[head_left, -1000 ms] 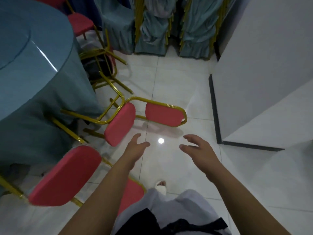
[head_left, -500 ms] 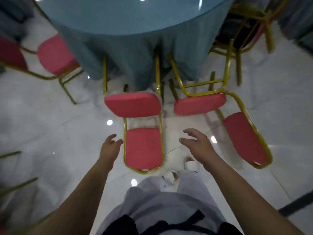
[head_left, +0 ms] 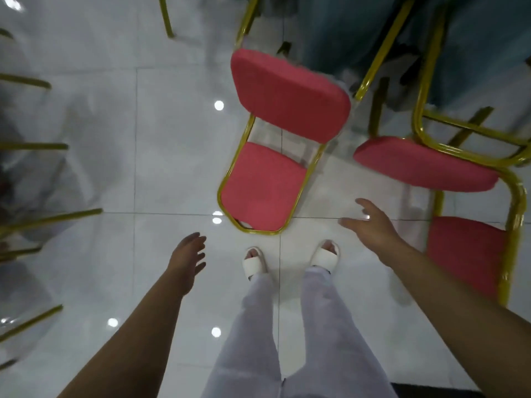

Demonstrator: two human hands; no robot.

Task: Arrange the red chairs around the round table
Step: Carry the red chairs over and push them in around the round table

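A red chair [head_left: 267, 179] with a gold frame stands on the tiled floor straight ahead of my feet, its backrest nearest me. A second red chair [head_left: 425, 165] stands to its right, its backrest at the right edge. The round table's teal cloth [head_left: 344, 27] hangs at the top right behind both chairs. My left hand [head_left: 188, 254] hovers left of the first chair's backrest, fingers relaxed, holding nothing. My right hand [head_left: 370, 225] hovers between the two chairs, fingers spread, touching neither.
Gold chair legs [head_left: 34, 145] of blurred chairs poke in from the left edge. Another gold leg [head_left: 166, 15] shows at the top. My feet in white sandals [head_left: 254, 264] stand on glossy white tiles just behind the first chair.
The view has swung left and tilted down: the table top left the frame and both chairs shifted right. Both hands stay empty, spread wider apart.
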